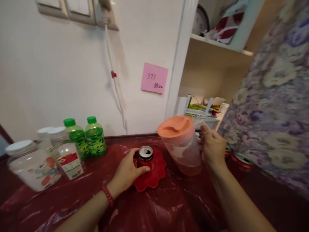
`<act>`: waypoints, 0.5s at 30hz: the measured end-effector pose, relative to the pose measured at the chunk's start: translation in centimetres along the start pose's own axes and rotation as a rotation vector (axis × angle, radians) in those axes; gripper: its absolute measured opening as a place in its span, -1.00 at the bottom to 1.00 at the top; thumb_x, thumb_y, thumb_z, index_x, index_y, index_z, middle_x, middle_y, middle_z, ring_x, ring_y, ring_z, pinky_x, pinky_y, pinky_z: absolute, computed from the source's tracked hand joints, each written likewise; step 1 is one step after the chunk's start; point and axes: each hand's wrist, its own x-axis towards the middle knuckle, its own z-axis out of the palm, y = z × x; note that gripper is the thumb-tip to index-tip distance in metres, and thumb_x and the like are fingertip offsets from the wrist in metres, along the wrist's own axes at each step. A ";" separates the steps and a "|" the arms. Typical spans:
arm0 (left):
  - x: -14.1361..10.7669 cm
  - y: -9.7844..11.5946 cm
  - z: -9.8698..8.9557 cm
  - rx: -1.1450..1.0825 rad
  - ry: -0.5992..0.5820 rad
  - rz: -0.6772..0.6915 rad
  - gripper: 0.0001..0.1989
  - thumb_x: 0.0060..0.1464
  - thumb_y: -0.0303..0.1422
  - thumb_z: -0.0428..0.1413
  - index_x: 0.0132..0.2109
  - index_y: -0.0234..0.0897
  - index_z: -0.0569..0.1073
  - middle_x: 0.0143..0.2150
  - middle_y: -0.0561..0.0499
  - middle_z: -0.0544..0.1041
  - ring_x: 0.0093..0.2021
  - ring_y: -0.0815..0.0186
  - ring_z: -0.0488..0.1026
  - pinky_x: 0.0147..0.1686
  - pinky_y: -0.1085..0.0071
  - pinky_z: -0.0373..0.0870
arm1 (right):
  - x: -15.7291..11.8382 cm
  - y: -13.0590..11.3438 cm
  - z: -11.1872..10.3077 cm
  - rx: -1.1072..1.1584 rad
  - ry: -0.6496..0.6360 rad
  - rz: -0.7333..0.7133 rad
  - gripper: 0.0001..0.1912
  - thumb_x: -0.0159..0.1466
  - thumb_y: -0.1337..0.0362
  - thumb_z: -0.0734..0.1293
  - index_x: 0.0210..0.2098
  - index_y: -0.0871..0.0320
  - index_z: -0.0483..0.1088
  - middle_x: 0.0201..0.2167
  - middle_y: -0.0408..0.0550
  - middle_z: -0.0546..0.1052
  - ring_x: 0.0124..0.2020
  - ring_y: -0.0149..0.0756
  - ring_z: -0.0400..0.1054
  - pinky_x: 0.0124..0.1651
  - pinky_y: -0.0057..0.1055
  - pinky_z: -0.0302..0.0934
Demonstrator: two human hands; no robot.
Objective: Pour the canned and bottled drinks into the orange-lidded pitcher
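Note:
My left hand (126,172) is wrapped round a red and black drink can (146,158), its top opened. The can stands upright on a red scallop-edged plate (158,175). In my right hand (213,146) is the handle of a clear plastic pitcher (182,154). An orange lid (177,127) covers the pitcher, and some pale liquid lies low inside it. It leans slightly toward the can, its spout side to the left, apart from the can. Whether its base touches the table is hard to make out.
On the left stand white-lidded plastic jars (33,166) and two green-capped bottles (95,137). Another opened can (241,161) is behind my right forearm. A floral curtain (277,96) hangs at right, beside shelves (217,42). Glossy dark-red film covers the table (154,212).

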 end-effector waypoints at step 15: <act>1.2 0.2 -0.9 0.026 0.073 0.021 -0.31 -0.17 -0.01 0.33 0.06 -0.26 0.39 0.07 -0.17 0.57 0.09 -0.05 0.50 0.15 0.01 0.38 | 0.8 -1.3 -0.1 0.095 0.080 0.042 -0.34 0.13 -0.29 0.41 -0.66 0.09 0.12 -0.71 -0.32 0.09 -0.63 -0.45 -0.02 -0.56 -0.46 -0.11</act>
